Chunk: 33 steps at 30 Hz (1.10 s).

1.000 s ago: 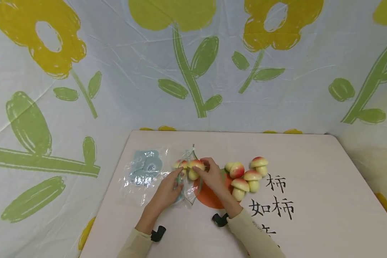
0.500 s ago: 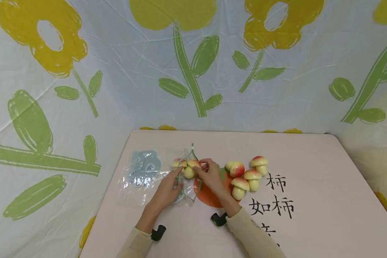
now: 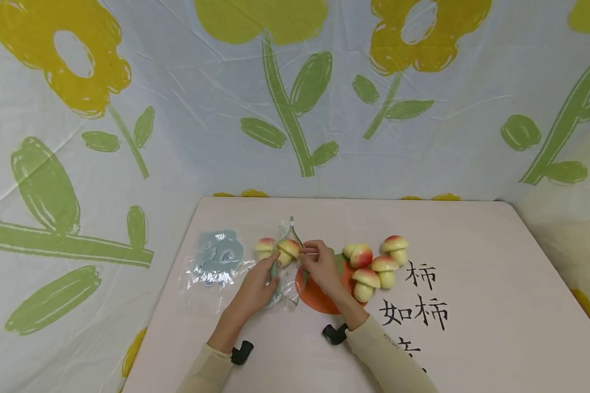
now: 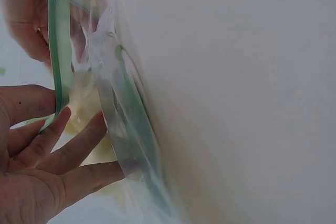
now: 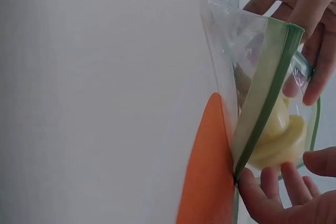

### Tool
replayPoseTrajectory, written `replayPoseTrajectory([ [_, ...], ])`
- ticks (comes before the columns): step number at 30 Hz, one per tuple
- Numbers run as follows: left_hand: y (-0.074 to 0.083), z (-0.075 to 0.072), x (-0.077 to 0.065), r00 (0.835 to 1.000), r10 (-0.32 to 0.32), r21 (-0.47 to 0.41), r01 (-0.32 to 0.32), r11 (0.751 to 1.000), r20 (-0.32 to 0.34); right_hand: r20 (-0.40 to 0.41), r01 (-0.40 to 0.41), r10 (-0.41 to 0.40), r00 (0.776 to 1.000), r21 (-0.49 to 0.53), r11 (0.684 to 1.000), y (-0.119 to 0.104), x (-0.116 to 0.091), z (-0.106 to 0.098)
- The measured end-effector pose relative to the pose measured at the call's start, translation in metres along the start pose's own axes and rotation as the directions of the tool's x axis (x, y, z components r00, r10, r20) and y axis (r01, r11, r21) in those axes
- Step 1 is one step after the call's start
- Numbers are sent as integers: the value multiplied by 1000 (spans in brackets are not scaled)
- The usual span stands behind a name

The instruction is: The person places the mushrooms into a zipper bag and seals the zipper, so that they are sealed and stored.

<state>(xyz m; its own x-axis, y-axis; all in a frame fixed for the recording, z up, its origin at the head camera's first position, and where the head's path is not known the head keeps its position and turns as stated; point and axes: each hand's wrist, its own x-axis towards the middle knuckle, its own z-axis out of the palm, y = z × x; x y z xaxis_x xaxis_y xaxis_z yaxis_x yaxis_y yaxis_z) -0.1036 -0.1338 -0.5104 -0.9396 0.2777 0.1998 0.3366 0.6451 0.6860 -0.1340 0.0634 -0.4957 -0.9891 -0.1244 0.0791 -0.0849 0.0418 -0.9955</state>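
A clear zip bag [image 3: 236, 295] with a green zip and a blue-grey printed pattern lies at the left, its mouth spread toward the right. My left hand [image 3: 255, 288] holds the bag's rim; in the left wrist view the thumb lies at the green zip strip [image 4: 59, 45] and the fingers reach over the plastic. One toy mushroom [image 3: 264, 248] with a red-and-yellow cap sits within the bag. Another mushroom [image 3: 289, 249] is just inside the mouth. Close to it is my right hand [image 3: 323, 272], thumb and fingers apart, fingertips right at the bag's opening.
Several more toy mushrooms [image 3: 384, 267] cluster to the right of my right hand. The pale tabletop [image 3: 496, 273] carries a printed orange persimmon [image 3: 319, 297] and black characters [image 3: 415, 314]. A flower-print cloth [image 3: 216, 136] hangs behind and beside it.
The second mushroom has gone left and tilted as it passed into the bag's mouth, and my right fingers have come off it. The first mushroom has shifted left. My left hand keeps its place.
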Motion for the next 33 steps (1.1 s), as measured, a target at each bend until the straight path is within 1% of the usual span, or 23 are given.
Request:
replayPoseTrajectory([
  [3, 1, 1, 1, 1000, -12, 5, 12, 1000, 8, 44, 16, -15, 999, -23, 1000, -7, -4, 1],
  [6, 1, 1, 1, 1000, -17, 3, 16, 1000, 13, 97, 4, -3, 995, -12, 1000, -9, -6, 2],
  [8, 1, 1, 1, 1000, -12, 5, 12, 1000, 11, 138, -23, 23, 990, 0, 1000, -10, -6, 2],
  [14, 2, 1, 2, 1000, -5, 2, 5, 1000, 15, 222, -29, 36, 974, -34, 999, -10, -4, 3],
  [16, 1, 1, 2, 1000, -8, 4, 8, 1000, 21, 241, -36, 41, 970, -25, 999, -11, -3, 3],
  [22, -1, 2, 2, 1000, -9, 9, 9, 1000, 21, 269, -63, 52, 962, 34, 997, -13, -3, 2],
  [25, -2, 2, 2, 1000, -1, 3, 1, 1000, 17, 271, -59, 42, 962, 54, 997, -3, -2, 1],
  [29, -2, 2, 2, 1000, -5, -10, 6, 1000, 18, 259, -50, 39, 965, 35, 998, 1, -2, -4],
  [33, -2, 2, 3, 999, -27, -10, 27, 1000, 26, 247, -27, 29, 969, -11, 1000, -14, -5, -12],
])
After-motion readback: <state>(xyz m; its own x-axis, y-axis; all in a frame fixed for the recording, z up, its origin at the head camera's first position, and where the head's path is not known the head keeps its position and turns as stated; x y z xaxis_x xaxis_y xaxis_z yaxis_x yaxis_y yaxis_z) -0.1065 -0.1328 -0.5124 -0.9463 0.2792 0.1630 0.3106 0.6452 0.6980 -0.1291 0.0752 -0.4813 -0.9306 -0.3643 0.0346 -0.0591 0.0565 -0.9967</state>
